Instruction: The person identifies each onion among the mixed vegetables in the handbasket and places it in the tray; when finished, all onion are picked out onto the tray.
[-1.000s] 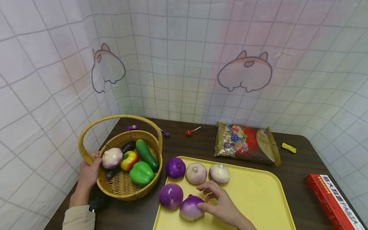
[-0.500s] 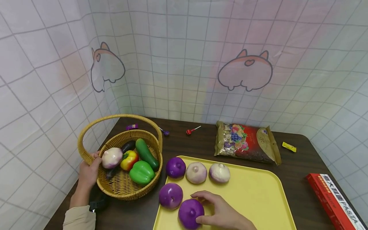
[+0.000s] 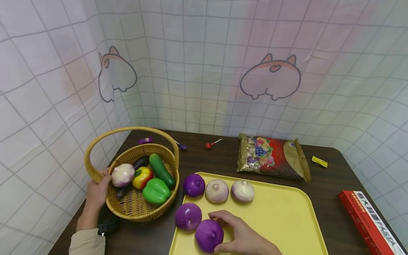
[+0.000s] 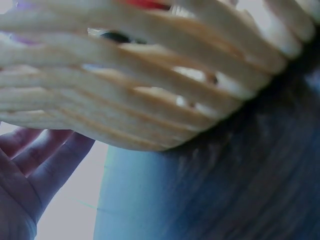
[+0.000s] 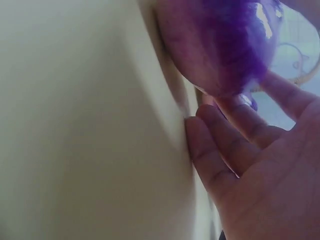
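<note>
My right hand (image 3: 237, 236) curls round a purple onion (image 3: 208, 234) at the near left corner of the yellow tray (image 3: 287, 219). The right wrist view shows that onion (image 5: 220, 45) on the tray (image 5: 75, 125) with the fingers (image 5: 227, 150) against its side. Another purple onion (image 3: 188, 216) lies just left of it. Farther back, a purple onion (image 3: 193, 185) and two pale ones (image 3: 216, 191) (image 3: 243, 191) form a row. My left hand (image 3: 95, 193) holds the left rim of the wicker basket (image 3: 140, 207), seen close in the left wrist view as a woven wall (image 4: 125, 90) above my fingers (image 4: 45, 165).
In the basket lie a pale onion (image 3: 123, 175), an eggplant (image 3: 141, 162), a cucumber (image 3: 160, 170), a green pepper (image 3: 156, 191) and a red-yellow pepper (image 3: 142, 177). Behind the tray sits a snack bag (image 3: 271, 157). A red pasta box (image 3: 369, 221) lies at right. Small candies lie near the curtain.
The onion under my right hand has rolled from its pale side to its purple side and slid slightly toward me. The left hand and basket have stayed put.
</note>
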Action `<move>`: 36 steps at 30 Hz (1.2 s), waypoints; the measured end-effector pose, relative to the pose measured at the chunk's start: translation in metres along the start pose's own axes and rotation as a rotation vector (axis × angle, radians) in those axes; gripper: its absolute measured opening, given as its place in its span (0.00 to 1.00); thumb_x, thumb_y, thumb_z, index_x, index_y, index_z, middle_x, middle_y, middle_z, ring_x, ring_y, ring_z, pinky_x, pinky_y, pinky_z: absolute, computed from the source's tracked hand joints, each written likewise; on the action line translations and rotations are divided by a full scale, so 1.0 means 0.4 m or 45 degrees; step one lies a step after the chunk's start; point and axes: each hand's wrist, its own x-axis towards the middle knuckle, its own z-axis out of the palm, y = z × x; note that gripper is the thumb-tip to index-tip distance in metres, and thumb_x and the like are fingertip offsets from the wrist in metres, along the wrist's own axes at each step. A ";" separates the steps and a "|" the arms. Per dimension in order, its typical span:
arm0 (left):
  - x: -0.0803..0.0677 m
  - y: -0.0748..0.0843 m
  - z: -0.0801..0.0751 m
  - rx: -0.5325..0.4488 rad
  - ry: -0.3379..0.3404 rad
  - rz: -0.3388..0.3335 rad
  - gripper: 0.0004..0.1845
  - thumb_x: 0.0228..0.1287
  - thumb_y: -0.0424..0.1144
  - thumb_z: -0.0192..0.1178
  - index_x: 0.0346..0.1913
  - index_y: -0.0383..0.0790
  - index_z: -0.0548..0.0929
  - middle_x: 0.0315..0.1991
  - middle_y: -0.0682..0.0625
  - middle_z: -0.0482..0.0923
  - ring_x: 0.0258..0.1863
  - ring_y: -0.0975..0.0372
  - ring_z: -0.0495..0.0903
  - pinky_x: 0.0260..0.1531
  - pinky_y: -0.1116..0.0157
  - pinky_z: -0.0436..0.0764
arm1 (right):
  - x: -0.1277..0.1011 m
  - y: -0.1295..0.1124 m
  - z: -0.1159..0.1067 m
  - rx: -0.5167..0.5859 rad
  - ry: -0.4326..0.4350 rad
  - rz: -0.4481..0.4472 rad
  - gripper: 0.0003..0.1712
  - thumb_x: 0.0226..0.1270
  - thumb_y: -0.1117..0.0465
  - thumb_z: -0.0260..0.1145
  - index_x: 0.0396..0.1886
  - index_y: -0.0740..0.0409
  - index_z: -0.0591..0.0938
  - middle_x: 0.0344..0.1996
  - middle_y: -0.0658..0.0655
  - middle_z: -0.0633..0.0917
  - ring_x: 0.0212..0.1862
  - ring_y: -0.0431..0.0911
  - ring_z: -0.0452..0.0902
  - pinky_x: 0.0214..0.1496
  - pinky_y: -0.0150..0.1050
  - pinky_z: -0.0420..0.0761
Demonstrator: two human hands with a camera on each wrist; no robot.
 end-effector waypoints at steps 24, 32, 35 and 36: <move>-0.005 0.007 0.002 -0.018 0.036 0.019 0.15 0.71 0.40 0.47 0.30 0.30 0.69 0.57 0.36 0.75 0.45 0.73 0.72 0.38 0.80 0.71 | 0.005 0.014 -0.031 -0.139 0.314 0.144 0.42 0.51 0.47 0.77 0.66 0.48 0.71 0.56 0.47 0.75 0.50 0.43 0.77 0.49 0.37 0.78; -0.011 0.006 0.005 -0.003 0.061 -0.011 0.14 0.70 0.40 0.48 0.31 0.31 0.71 0.57 0.37 0.76 0.46 0.74 0.71 0.41 0.80 0.69 | 0.001 -0.017 -0.066 -0.133 0.410 0.068 0.31 0.61 0.55 0.72 0.62 0.59 0.74 0.56 0.59 0.76 0.48 0.51 0.76 0.46 0.43 0.82; -0.013 0.007 0.006 0.001 0.068 -0.017 0.14 0.70 0.40 0.49 0.32 0.31 0.71 0.56 0.36 0.76 0.44 0.75 0.72 0.40 0.81 0.69 | 0.019 -0.051 -0.082 -0.203 0.429 0.011 0.28 0.63 0.56 0.71 0.61 0.59 0.75 0.56 0.56 0.77 0.51 0.50 0.76 0.48 0.45 0.82; -0.014 0.008 0.006 0.002 0.067 -0.021 0.13 0.69 0.40 0.49 0.32 0.31 0.71 0.56 0.36 0.76 0.44 0.75 0.72 0.39 0.81 0.70 | 0.028 -0.065 -0.088 -0.226 0.431 -0.005 0.27 0.63 0.56 0.71 0.60 0.57 0.76 0.57 0.55 0.77 0.53 0.49 0.76 0.49 0.45 0.81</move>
